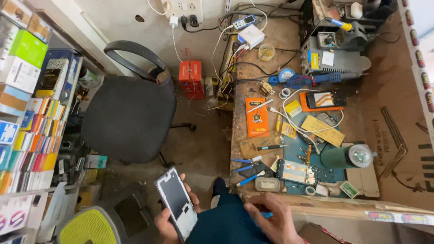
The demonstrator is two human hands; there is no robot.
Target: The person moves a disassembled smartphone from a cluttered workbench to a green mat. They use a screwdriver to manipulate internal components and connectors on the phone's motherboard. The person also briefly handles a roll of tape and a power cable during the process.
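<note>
my left hand [168, 222] gripped the phone panel [177, 203] upright over my lap, left of the workbench [253, 149]. my right hand [272, 219] pinched a blue tool [266, 215].

Bare hands, no sleeves showing; dark navy trousers [226, 221] on the lap.

**Surroundings: repair bench and floor**

Cluttered wooden surface [253, 81] carrying an orange card [257, 117], opened phone [296, 172] on a blue mat [294, 156], green cylinder [346, 157], soldering station [332, 56]. Black office chair [129, 113] on the floor. Orange box [191, 79] by the wall. Shelves of coloured packages [31, 113], left.
</note>
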